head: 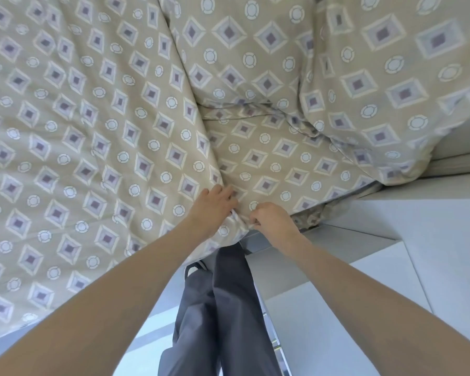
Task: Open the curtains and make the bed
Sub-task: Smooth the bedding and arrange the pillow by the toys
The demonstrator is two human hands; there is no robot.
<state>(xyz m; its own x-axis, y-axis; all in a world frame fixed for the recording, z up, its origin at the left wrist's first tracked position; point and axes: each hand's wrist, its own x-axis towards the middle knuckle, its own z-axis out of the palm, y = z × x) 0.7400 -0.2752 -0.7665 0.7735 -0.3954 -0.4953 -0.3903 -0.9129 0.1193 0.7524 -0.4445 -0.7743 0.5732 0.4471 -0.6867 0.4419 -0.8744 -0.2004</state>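
Mostly the view is filled by the bed [277, 169], dressed all over in beige cloth printed with diamonds and rings. Largest on it is the duvet [79, 137], which spreads from the left hand away to the far left and top of the view, its near edge hanging over the side of the bed down past the left forearm. Beyond the right hand, up and to the right, lies a pillow [377, 85] in the same print, and another pillow [236, 50] sits beyond both hands, partly tucked under the duvet's fold. Between those and the hands the sheet [272, 158] lies bare, with wrinkles under the pillows. Below and right of the right hand the floor [364, 308] is pale grey tile. Straight below the hands stand the person's legs in dark trousers [228, 308], close against the bedside.

Left hand [213, 206] lies on the duvet's edge at the bedside, fingers curled into the cloth and gripping it. Right hand [272, 217], just beside it and nearly touching, is closed with fingers and thumb pinching a bunched fold of the same edge.
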